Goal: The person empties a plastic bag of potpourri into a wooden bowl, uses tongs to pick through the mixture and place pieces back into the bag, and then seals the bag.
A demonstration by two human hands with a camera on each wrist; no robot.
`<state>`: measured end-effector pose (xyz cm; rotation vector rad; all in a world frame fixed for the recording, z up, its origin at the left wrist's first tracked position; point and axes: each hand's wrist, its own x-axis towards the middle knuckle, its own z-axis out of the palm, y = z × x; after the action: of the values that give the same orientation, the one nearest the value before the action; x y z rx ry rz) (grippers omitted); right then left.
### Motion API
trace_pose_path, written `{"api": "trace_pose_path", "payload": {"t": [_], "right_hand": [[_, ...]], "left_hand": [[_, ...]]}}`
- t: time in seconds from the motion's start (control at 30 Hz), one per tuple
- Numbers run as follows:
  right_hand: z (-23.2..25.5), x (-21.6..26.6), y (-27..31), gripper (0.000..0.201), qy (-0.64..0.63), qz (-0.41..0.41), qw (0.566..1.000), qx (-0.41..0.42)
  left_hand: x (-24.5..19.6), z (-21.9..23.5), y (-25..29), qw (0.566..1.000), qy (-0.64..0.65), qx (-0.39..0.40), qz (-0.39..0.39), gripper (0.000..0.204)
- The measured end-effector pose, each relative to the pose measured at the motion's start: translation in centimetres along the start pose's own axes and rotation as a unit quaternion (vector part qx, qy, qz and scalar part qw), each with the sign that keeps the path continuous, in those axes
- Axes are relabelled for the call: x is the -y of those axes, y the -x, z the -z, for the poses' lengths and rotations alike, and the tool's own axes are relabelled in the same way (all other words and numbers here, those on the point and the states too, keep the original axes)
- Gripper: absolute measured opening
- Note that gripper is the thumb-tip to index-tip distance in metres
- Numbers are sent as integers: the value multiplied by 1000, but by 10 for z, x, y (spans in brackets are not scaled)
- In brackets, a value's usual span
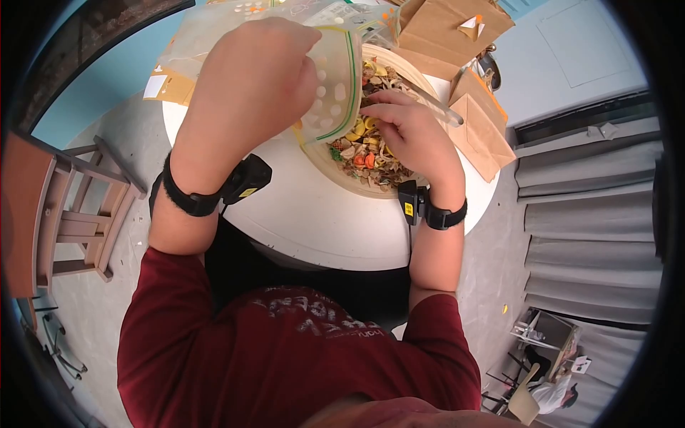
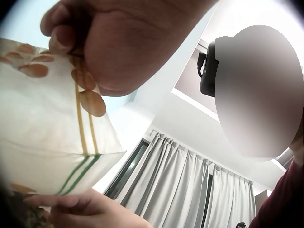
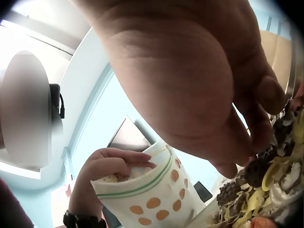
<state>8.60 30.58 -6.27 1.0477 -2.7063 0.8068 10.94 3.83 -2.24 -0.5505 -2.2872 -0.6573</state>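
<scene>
My left hand (image 1: 264,78) grips the edge of a pale, dotted zip bag (image 1: 332,93) with green and yellow seal lines. The bag is tilted, its mouth toward a wide round basin (image 1: 319,164). A loose mix of dried pieces (image 1: 367,160), brown, yellow and orange-red, fills the basin. Over its right side, my right hand (image 1: 417,135) reaches in with loosely bent fingers. In the right wrist view, the fingertips are right at dark, crinkled pieces (image 3: 259,173), and the zip bag (image 3: 152,199) hangs beside the mix.
A flat metal handle (image 1: 442,107) lies across the basin's right rim. Brown paper bags (image 1: 478,125) stand at the right of the round white table (image 1: 285,207), with another large paper bag (image 1: 439,32) behind. More clear plastic bags (image 1: 193,46) lie at the back left.
</scene>
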Motion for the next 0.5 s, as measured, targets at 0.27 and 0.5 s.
{"api": "trace_pose_path", "payload": {"t": [0.27, 0.5], "right_hand": [[0, -2, 1, 33, 25, -48, 998, 14], [-7, -9, 1, 37, 45, -11, 999, -10]], "left_hand": [[4, 7, -2, 1000, -7, -14, 6, 29], [2, 5, -2, 1000, 11, -11, 2, 28]]}}
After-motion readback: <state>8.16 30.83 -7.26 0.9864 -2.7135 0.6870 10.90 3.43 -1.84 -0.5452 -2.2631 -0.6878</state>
